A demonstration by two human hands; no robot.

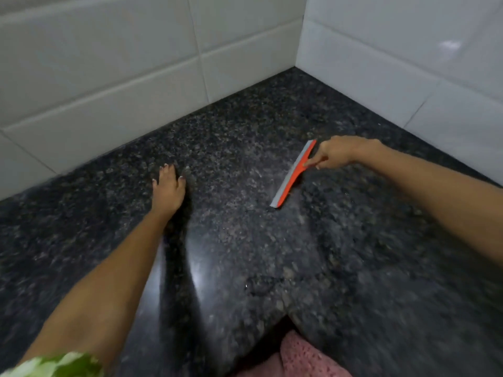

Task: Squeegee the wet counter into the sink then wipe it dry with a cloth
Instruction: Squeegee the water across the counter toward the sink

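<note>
An orange squeegee (293,175) with a grey rubber blade rests its edge on the dark speckled granite counter (272,254), right of centre. My right hand (337,152) is closed around its handle from the right. My left hand (169,186) lies flat on the counter to the left, palm down, fingers spread toward the back wall. The counter shines with wet streaks in the middle. No sink is in view. A pink knitted cloth (302,357) shows at the bottom edge.
White tiled walls (109,77) meet in a corner (299,36) behind the counter, closing it off at the back and the right. A green and white sleeve (54,365) shows at the bottom left.
</note>
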